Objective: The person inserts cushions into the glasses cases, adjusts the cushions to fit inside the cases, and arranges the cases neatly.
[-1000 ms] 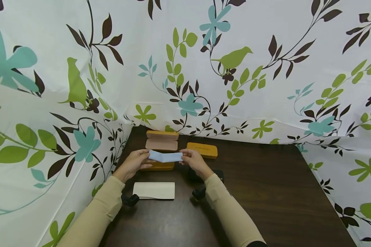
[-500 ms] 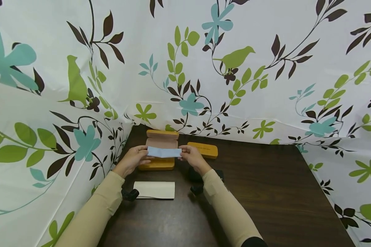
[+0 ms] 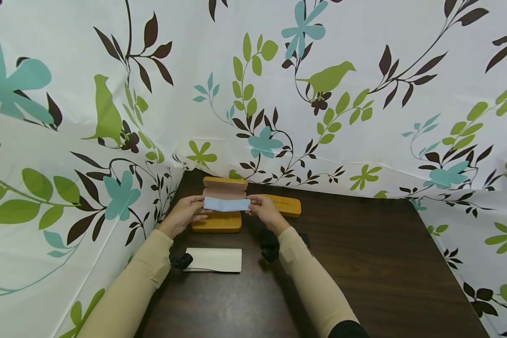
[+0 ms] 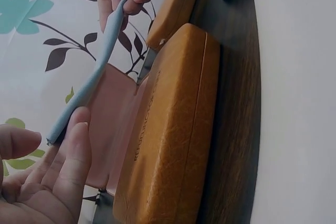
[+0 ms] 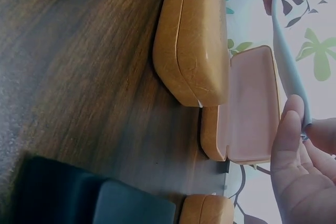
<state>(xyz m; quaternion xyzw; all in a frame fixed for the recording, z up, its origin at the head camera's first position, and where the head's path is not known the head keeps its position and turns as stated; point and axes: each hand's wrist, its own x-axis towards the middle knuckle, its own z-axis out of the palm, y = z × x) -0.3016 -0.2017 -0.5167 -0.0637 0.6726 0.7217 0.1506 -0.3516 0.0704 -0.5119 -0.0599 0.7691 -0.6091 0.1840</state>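
A light blue folded cloth (image 3: 226, 204) is stretched level between my two hands. My left hand (image 3: 182, 215) pinches its left end between thumb and fingers, and my right hand (image 3: 267, 212) pinches the other. Under the cloth, a tan glasses case (image 3: 216, 222) lies closed on the table, with lettering on its top in the left wrist view. Just behind it an open glasses case (image 3: 225, 184) shows its pink lining, partly covered by the cloth in the head view. Both wrist views show the cloth (image 4: 86, 90) edge-on, held above the cases.
Another closed tan case (image 3: 288, 205) lies behind my right hand. A cream, flat folded item (image 3: 214, 259) is on the dark wooden table (image 3: 388, 267), nearer to me. Something black (image 3: 306, 239) sits beneath my right wrist. Patterned curtains (image 3: 160, 117) border the table's left and back.
Both hands have raised the cloth and carried it a little farther from me, level with the open case. More of the closed case in front now shows.
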